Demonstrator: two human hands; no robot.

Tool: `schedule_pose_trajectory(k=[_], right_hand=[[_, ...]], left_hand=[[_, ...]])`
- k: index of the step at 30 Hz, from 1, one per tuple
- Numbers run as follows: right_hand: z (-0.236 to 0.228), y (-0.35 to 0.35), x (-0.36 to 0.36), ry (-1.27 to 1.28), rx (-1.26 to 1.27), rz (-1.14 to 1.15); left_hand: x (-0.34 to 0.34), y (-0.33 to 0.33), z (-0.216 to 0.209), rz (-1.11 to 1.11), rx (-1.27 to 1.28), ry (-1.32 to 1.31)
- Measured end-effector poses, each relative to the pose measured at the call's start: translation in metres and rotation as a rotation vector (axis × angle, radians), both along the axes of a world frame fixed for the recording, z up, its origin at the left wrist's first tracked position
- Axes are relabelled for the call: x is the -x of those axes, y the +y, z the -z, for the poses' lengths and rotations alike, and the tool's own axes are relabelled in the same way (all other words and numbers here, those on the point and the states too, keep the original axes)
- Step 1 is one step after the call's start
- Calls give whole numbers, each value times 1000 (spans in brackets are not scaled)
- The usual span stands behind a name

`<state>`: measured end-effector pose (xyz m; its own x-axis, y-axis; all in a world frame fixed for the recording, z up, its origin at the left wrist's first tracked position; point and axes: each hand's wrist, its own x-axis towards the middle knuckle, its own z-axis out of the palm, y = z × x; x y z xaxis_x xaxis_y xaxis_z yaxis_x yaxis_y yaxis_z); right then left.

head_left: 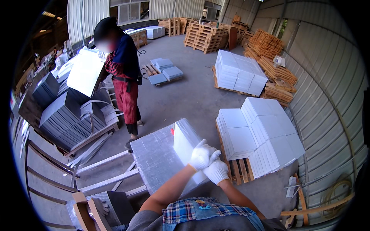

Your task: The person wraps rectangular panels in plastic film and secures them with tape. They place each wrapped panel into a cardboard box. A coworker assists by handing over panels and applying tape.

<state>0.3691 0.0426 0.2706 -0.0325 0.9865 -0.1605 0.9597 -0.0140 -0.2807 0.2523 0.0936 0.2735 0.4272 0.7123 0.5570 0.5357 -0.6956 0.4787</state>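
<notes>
A grey, speckled flat-topped table (154, 158) carries a white square tile wrapped in clear film (185, 142), stood on edge along the table's right rim, its long axis running away from the person. The left hand (202, 155) and right hand (217, 171) — both in white gloves — close on the tile's near end, the left grip just above the right. Right of the table, very near, stands a wooden pallet of stacked white tiles (258, 134). Beyond the table's far left corner a person in a red apron (125, 73) lifts a white board (85, 72) — bare concrete floor (189, 96) lies open behind.
</notes>
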Motion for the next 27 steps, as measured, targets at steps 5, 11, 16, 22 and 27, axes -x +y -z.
schedule_pose_trajectory(k=[5,11,16,22,27], right_hand=[[-3,0,0,-2,42,-3],[4,-1,0,-15,-49,-3],[7,1,-3,-16,7,-42],[12,1,-2,-13,-9,-24],[-2,-2,1,-18,21,-16]], left_hand=[[0,-1,-1,-11,-16,-6],[1,-1,1,-14,-39,-31],[1,-1,1,1,-12,-34],[3,-1,3,9,15,-8],[3,-1,2,8,35,6]])
